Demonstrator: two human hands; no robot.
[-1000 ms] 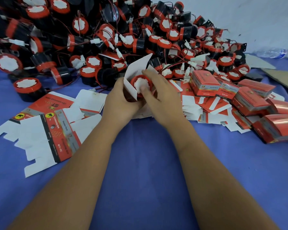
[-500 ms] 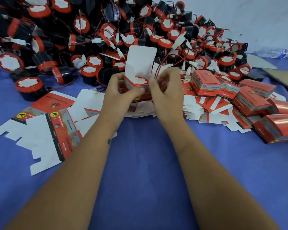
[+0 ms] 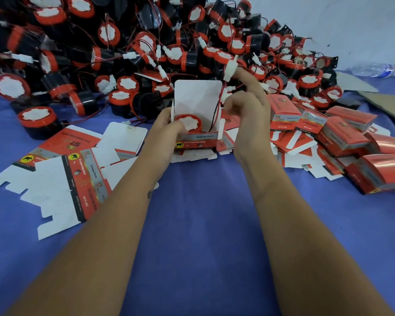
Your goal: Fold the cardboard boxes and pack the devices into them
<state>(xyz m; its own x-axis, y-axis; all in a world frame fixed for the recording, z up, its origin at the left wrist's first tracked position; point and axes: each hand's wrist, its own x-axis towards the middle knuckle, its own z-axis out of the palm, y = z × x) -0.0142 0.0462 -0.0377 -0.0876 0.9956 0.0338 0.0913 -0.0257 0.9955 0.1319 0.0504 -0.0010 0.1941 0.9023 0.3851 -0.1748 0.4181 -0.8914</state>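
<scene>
blue cloth (image 3: 203,224) under me: my left hand (image 3: 164,131) grips the open box (image 3: 197,124) (device (image 3: 188,123) inside), my right hand (image 3: 249,110) pinches its wire (image 3: 217,110).

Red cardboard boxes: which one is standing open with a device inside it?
The open box held by the left hand, lid flap up; the boxes stacked to the right are closed.

A blue cloth (image 3: 203,224) meets a white wall (image 3: 351,23).
</scene>
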